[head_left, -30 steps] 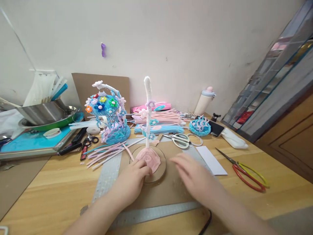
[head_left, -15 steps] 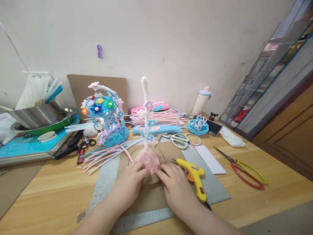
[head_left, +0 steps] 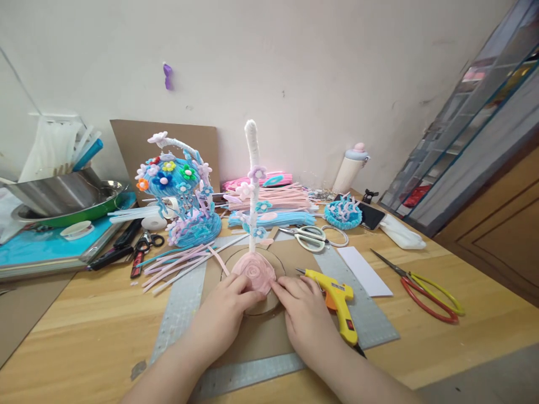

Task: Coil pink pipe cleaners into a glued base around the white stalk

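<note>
A pink spiral of coiled pipe cleaner (head_left: 254, 270) lies on a cardboard sheet (head_left: 252, 345), inside a drawn circle. Behind it stands a white fuzzy stem (head_left: 252, 147) with purple, pink and blue flowers up its length. My left hand (head_left: 229, 306) presses the coil's lower left edge, fingers bent and thumb along the front. At the right edge, the fingertips of my right hand (head_left: 306, 314) pinch against the coil; what lies right under them is hidden. A loose pink pipe cleaner end (head_left: 219, 261) sticks out by my left fingers.
A yellow glue gun (head_left: 337, 297) lies right of my right hand, on the cutting mat (head_left: 377, 322). Scissors with red and yellow handles (head_left: 429, 294) lie farther right. Left are loose pipe cleaners (head_left: 181, 266) and a finished flower lamp shape (head_left: 177, 191). Pipe cleaner bundles (head_left: 273, 199) lie behind.
My right fingertips have moved slightly up along the coil's right edge. My left thumb has stretched a little farther right along its front. The camera view has shifted slightly.
</note>
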Demonstrator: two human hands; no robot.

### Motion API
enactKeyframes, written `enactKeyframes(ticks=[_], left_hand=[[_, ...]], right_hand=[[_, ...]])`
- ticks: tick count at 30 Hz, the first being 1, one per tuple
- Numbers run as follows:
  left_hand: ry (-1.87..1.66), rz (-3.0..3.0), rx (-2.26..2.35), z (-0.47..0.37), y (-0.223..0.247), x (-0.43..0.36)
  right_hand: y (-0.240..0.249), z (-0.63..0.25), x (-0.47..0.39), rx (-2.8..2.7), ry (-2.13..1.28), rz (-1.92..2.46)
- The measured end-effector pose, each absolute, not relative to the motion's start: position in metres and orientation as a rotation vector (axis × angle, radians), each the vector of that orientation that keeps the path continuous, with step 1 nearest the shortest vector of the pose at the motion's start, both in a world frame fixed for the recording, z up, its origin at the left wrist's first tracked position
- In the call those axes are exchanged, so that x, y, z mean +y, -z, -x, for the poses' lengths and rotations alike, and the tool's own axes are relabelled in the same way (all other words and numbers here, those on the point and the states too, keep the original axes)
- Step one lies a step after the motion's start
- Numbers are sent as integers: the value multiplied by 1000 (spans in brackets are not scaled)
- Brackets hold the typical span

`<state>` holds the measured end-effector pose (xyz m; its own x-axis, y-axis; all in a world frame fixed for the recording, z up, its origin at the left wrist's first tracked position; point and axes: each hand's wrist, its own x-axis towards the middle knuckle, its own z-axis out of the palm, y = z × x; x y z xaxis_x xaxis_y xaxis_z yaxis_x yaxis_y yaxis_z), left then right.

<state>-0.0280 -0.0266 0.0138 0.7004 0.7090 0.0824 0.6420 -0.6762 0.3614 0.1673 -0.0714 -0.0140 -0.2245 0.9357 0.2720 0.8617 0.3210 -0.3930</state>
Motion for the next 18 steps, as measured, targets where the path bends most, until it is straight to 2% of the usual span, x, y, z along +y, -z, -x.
enactKeyframes(ticks=[18], left_hand=[[-376,-2598,1047,28,-16,-28]], right_hand=[[21,-167,-66,-2121,-103,1577]])
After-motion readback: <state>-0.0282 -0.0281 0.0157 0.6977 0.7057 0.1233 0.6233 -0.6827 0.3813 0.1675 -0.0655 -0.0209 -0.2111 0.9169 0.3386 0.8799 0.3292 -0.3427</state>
